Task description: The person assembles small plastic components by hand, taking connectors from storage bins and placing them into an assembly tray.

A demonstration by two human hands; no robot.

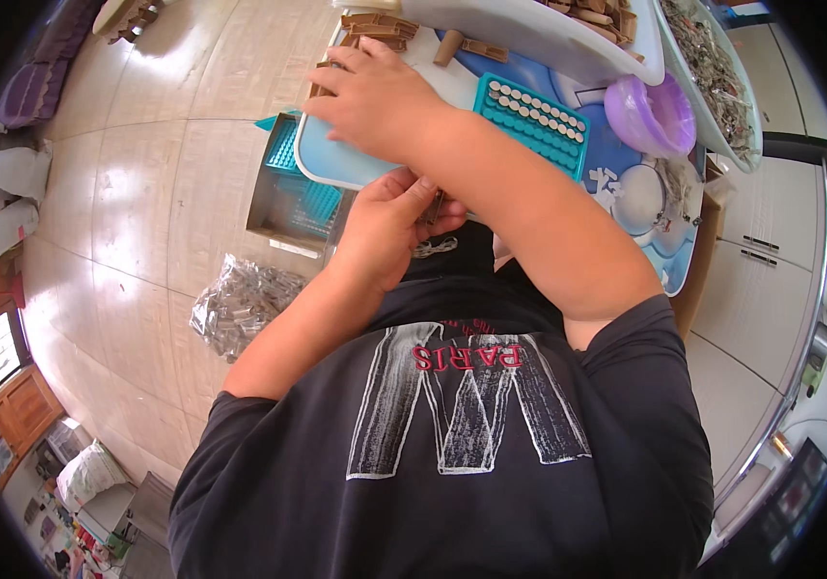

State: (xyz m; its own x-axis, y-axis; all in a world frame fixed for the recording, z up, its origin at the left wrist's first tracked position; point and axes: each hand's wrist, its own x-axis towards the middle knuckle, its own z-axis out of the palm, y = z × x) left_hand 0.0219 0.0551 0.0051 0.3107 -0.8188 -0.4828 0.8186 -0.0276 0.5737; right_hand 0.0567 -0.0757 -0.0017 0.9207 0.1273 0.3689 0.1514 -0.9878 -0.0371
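Observation:
My left hand (pixel 389 222) is held close to my body at the table's near edge. Its thumb and fingers pinch a small dark piece, mostly hidden, whose kind I cannot make out. Across and above it stretches my right arm, with my right hand (pixel 375 101) over the left end of a white board (pixel 331 159). The right fingers are spread, their tips beside brown curved pieces (pixel 322 79) at the board's edge. More brown pieces (pixel 380 31) lie just beyond. Right of the forearm stands a teal tray (pixel 578 145) holding rows of white round caps.
A white bin (pixel 529 34) with brown pieces stands at the back, beside a clear bin (pixel 746 145) of metallic bits. A purple-lined bowl (pixel 650 116) sits at right. On the floor at left are a cardboard box (pixel 274 207) with teal trays and a plastic bag (pixel 240 304).

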